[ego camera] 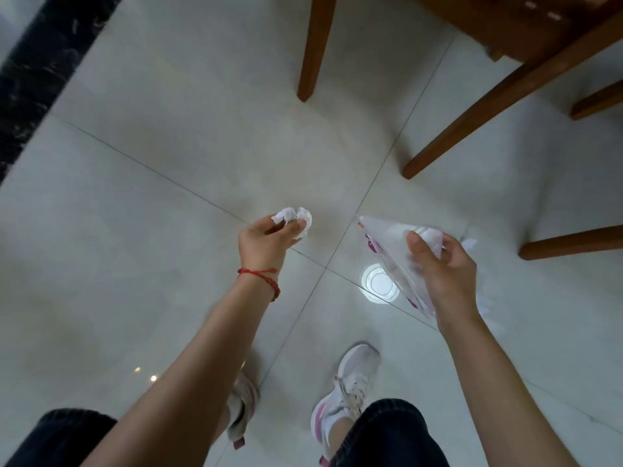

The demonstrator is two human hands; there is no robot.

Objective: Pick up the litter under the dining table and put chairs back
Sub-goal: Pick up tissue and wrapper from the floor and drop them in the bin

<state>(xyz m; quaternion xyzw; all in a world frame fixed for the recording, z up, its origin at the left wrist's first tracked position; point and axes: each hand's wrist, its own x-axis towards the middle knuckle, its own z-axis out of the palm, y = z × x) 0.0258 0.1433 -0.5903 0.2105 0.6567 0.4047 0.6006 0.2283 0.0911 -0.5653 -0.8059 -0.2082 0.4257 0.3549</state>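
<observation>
While both bare forearms are stretched forward over the pale glossy tiled floor (168,156), litter is held in each hand. Crumpled white tissue paper (294,218) is pinched by the curled fingers and thumb of the left hand (266,242), just left of the frame's centre; a red braided string bracelet (261,276) is worn on that wrist. A clear, crinkled plastic wrapper with pink markings (387,254) is gripped by the right hand (445,267), right of centre, with the thumb pressed on its upper face and the fingers curled round its far edge. More scraps of white paper (470,243) are seen just beyond that hand; whether they are held or lie on the floor cannot be told. A bright round light reflection (379,283) is seen on the tiles between the two hands, partly covered by the wrapper.

Brown wooden chair legs (312,48) are seen at the upper middle and along the upper right of the frame, standing on the tiles. A dark marbled floor border (37,79) is seen in the upper left. Two white sneakers with pink trim (347,392) and dark trouser legs (387,436) are visible at the bottom of the frame.
</observation>
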